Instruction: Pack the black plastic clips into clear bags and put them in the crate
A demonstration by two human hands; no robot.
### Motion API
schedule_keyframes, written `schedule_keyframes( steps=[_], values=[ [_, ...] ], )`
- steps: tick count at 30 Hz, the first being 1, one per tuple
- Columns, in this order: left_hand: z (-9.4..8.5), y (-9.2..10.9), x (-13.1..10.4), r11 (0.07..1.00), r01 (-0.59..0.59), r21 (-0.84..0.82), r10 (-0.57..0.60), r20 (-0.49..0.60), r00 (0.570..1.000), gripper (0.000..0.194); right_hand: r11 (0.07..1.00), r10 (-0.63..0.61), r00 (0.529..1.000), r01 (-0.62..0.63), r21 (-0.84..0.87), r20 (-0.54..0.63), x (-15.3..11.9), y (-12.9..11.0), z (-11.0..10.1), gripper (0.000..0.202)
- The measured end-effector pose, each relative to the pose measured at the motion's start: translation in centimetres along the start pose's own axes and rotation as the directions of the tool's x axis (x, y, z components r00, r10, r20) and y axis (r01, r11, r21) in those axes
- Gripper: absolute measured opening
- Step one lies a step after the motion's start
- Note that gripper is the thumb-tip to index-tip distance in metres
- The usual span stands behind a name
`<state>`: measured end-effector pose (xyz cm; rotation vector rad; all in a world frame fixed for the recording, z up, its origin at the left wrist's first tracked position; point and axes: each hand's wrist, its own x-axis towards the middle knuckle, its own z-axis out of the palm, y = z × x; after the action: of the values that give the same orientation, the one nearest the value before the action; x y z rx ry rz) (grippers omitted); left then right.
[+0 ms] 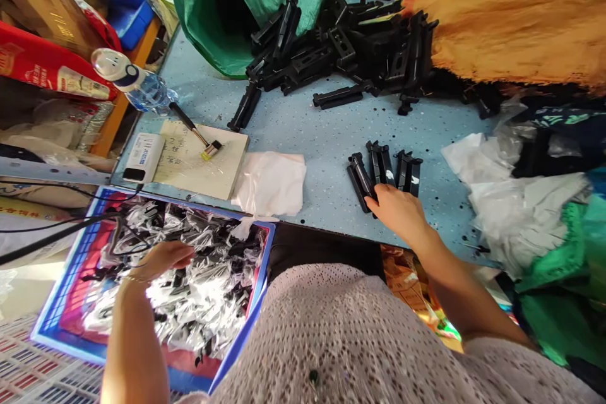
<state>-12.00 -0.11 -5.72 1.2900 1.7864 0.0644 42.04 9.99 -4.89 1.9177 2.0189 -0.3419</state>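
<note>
My right hand (400, 211) is at the near end of a small row of black plastic parts on the table, its thumb and fingers closed at the left black plastic part (361, 177). Beside that lie a middle black part (380, 163) and a right black part (408, 172), both with small white marks. My left hand (165, 257) hovers over a blue crate (268, 259) filled with black pieces in clear plastic bags (203, 290). Its fingers reach out to the right, with nothing visible in them.
A heap of black parts (326, 57) spills from a green sack (199, 25), beside an orange sack (511, 12). Clear bags (272, 183), a notepad (189, 161) with a brush (199, 132), a white device (144, 156) and a water bottle (142, 85) sit left. Crumpled plastic (525, 214) lies right.
</note>
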Motion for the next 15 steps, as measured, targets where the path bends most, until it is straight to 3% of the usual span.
schedule_keyframes(
  steps=[2, 3, 4, 6, 8, 10, 11, 13, 15],
  values=[
    [2.7, 5.8, 1.5, 0.987, -0.131, -0.097, 0.148, 0.19, 0.971, 0.051, 0.996, -0.027, 1.0, 0.027, 0.081, -0.001, 0.3, 0.0, 0.1, 0.028],
    [4.4, 9.0, 2.4, 0.963, -0.245, -0.114, 0.262, 0.174, 0.949, 0.044, 0.989, -0.045, 0.999, 0.046, 0.139, -0.005, 0.5, 0.1, 0.2, 0.027],
    [6.2, 12.2, 3.4, 0.928, -0.35, -0.125, 0.363, 0.101, 0.926, 0.038, 0.976, -0.063, 0.998, 0.064, 0.207, -0.011, 0.7, 0.1, 0.2, 0.026],
    [10.0, 17.9, 5.9, 0.875, -0.481, -0.059, 0.465, -0.179, 0.867, 0.03, 0.932, -0.09, 0.995, 0.096, 0.35, -0.033, 1.0, 0.1, 0.3, 0.025],
    [13.0, 21.5, 8.8, 0.892, -0.436, 0.12, 0.447, -0.389, 0.806, 0.02, 0.862, -0.094, 0.994, 0.108, 0.495, -0.053, 1.2, 0.3, 0.6, 0.024],
    [14.4, 22.6, 11.3, 0.906, -0.387, 0.172, 0.422, -0.427, 0.799, 0.009, 0.717, -0.094, 0.995, 0.097, 0.69, -0.041, 1.2, 0.5, 1.1, 0.023],
    [14.5, 22.4, 12.3, 0.909, -0.394, 0.134, 0.413, -0.409, 0.814, 0.007, 0.588, -0.098, 0.995, 0.075, 0.805, -0.021, 1.3, 0.5, 1.3, 0.024],
    [13.8, 21.2, 13.3, 0.9, -0.432, -0.062, 0.382, -0.368, 0.848, 0.006, 0.225, -0.133, 0.991, -0.001, 0.974, 0.032, 1.5, 0.0, 1.5, 0.028],
    [12.8, 19.9, 13.5, 0.848, -0.425, -0.317, 0.313, -0.349, 0.884, 0.013, -0.117, -0.226, 0.971, -0.105, 0.988, 0.076, 2.0, -1.5, 1.4, 0.034]
  ],
)
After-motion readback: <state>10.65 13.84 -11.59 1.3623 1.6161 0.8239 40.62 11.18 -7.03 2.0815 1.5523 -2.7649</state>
